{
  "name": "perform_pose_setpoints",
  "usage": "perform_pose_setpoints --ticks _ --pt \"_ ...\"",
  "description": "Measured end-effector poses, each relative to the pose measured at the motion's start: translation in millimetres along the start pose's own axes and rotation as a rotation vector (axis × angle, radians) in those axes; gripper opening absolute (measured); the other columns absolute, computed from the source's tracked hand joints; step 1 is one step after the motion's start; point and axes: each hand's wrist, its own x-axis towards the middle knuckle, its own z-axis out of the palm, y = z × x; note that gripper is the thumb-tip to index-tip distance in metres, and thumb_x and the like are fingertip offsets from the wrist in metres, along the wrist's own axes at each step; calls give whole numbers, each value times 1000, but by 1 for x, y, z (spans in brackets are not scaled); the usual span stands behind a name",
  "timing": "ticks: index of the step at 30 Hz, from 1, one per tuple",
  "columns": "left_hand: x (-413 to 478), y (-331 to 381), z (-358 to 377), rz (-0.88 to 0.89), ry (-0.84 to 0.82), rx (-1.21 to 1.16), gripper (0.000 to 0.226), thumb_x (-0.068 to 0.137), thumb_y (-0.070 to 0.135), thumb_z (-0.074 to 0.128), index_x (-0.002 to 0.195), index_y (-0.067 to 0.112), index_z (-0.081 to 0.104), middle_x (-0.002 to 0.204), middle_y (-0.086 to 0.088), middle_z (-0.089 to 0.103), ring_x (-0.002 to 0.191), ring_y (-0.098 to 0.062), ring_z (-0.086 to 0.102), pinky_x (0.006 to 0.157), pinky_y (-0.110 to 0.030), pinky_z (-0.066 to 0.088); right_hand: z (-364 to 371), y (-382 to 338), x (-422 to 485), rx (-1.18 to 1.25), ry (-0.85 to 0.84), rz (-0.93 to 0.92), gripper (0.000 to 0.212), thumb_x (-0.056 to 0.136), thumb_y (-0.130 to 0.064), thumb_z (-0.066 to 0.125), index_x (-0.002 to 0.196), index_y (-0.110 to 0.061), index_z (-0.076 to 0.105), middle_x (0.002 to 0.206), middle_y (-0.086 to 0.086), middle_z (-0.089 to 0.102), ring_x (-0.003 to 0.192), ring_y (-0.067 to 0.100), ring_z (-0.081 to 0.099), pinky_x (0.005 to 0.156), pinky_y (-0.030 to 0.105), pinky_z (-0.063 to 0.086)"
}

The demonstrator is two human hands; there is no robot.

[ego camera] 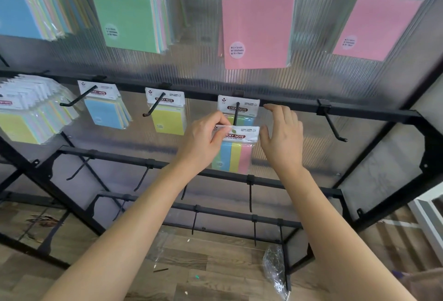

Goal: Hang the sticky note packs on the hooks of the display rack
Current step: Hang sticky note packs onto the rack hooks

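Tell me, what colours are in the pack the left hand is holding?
The sticky note pack has green, blue, yellow and pink stripes; head view.

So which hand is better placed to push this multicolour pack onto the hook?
Left. The left hand pinches the white header of the pack right under the tip of the hook; the right hand is open beside it, holding nothing.

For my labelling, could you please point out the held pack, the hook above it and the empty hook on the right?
Held pack (236, 157): head view, yellow strip.
Hook above it (236, 113): head view, mid-shaft.
Empty hook (333, 125): head view, mid-shaft.
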Motion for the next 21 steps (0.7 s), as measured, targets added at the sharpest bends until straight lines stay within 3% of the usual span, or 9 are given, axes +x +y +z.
perform_pose_setpoints --ticks 5,12,17,21 --pt "-1 3 1 -31 5 -3 7 91 11 54 88 5 57 90 -3 64 84 -18 57 62 -20 37 -4 5 -4 -1 -74 -25 49 78 -3 61 127 -7 53 124 13 56 111 32 52 86 40 40" --pt "-1 6 1 -65 22 19 9 91 13 55 88 5 58 92 -6 66 85 -23 58 63 -26 37 -6 5 -9 6 -92 -33 49 77 -3 62 125 -7 53 120 13 57 110 32 53 87 41 40" --pt "-1 7 1 -87 27 24 8 90 13 56 88 6 59 94 -7 67 87 -22 59 58 -25 33 -5 6 -11 5 -96 -26 50 76 -11 52 125 -8 53 118 11 58 108 31 52 85 37 36" --pt "0 7 1 -97 40 22 8 91 14 56 87 7 57 93 -6 67 85 -20 58 58 -20 35 -7 6 -10 14 -106 -33 49 77 -3 59 125 -6 53 119 13 58 109 34 53 86 41 39"
